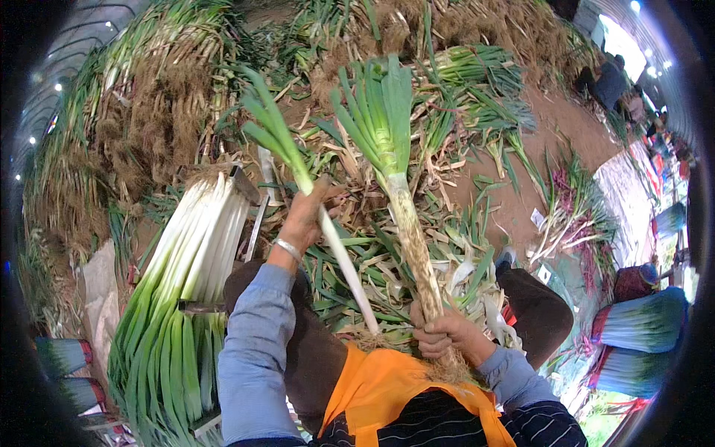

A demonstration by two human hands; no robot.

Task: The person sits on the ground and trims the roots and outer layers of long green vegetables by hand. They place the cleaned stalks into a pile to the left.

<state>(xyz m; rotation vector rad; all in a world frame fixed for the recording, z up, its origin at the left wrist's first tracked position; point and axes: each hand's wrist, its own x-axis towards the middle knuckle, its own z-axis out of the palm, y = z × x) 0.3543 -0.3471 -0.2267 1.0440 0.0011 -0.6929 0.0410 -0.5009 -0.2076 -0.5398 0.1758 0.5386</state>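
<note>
My left hand (307, 215), with a pale bracelet at its wrist, grips a slim green onion (349, 262) where its white shaft turns green; the roots point down toward my lap. In my right hand (449, 335) is the root end of a thicker green onion (413, 234), its shaft spotted brown and its broad leaves pointing away from me. The two onions are apart. Left of my left arm, a bundle of clean green onions (190, 257) lies in a metal-edged rack (204, 307), white ends away from me.
Leaf and peel scraps (368, 251) cover the ground between my knees. Untrimmed onions with roots (162, 100) are heaped at the upper left and top. Tied bundles (639, 321) lie at the right. People (609, 84) are far off at the upper right.
</note>
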